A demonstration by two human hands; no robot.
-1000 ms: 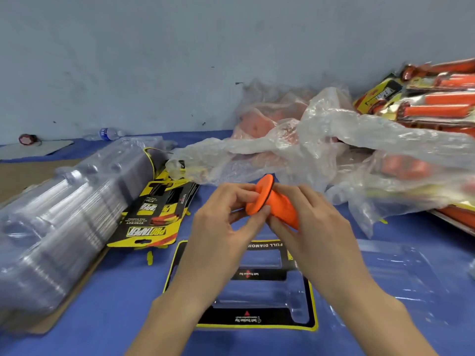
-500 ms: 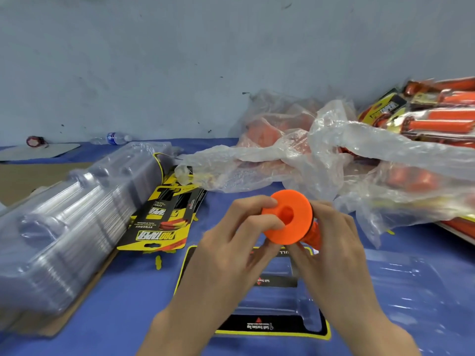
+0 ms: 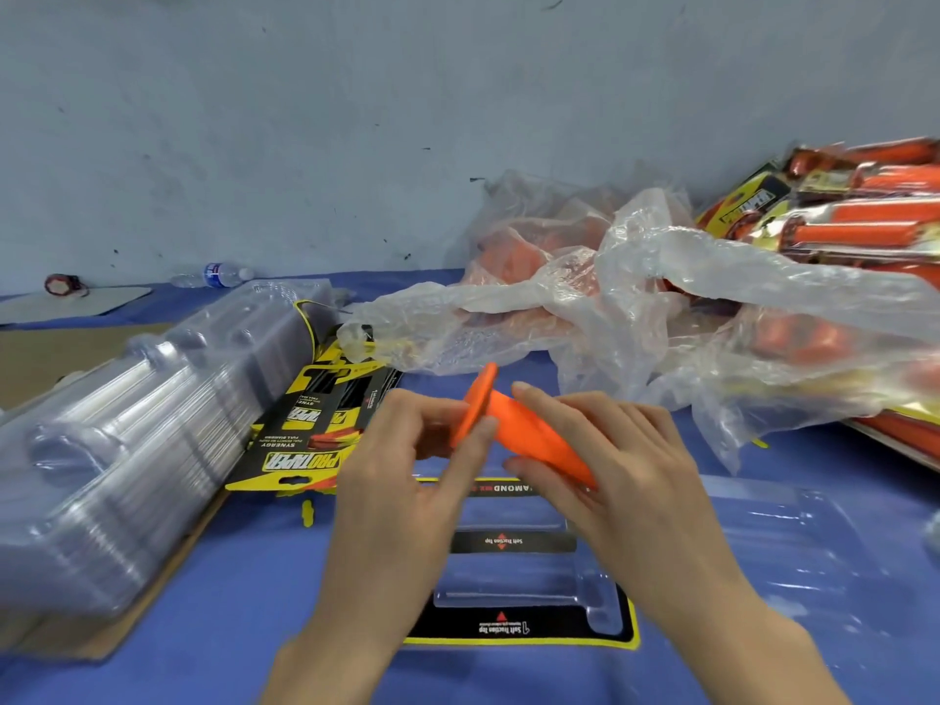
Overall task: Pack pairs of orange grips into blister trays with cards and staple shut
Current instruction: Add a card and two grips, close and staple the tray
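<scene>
An orange grip (image 3: 519, 429) with a round flange is held in the air above the blue table, flange to the left and edge-on. My left hand (image 3: 407, 480) pinches the flange; my right hand (image 3: 625, 470) wraps the tube. Below them lies an open clear blister tray (image 3: 529, 587) with a black and yellow card (image 3: 508, 628) in it, its other clear half (image 3: 793, 541) spread to the right.
A tall stack of clear blister trays (image 3: 127, 440) lies at left on cardboard. A pile of yellow cards (image 3: 315, 435) sits beside it. Crumpled plastic bags with orange grips (image 3: 636, 307) fill the middle right. Finished packs (image 3: 854, 216) are piled far right. A water bottle (image 3: 218, 274) lies by the wall.
The grip has been turned: half a second ago its flange faced me, now it is edge-on again and the tube slants down to the right. Both hands keep hold.
</scene>
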